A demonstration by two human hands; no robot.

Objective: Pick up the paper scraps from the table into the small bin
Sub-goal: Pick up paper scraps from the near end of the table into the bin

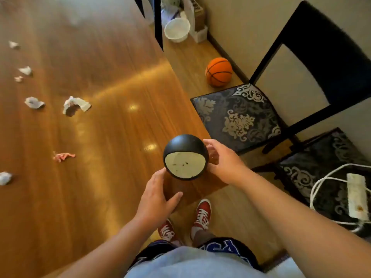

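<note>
1. Both hands flank the bin (185, 157) at the table's (112, 81) near corner: left hand (155, 195) open, touching its base; right hand (220, 159) open, cupping its side.
2. Scraps (75, 105) lie left and farther off, nearer the left hand.

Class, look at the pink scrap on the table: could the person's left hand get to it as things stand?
Probably yes: the left hand is open beside the small bin, and only bare table lies between it and the pink scrap.
</note>
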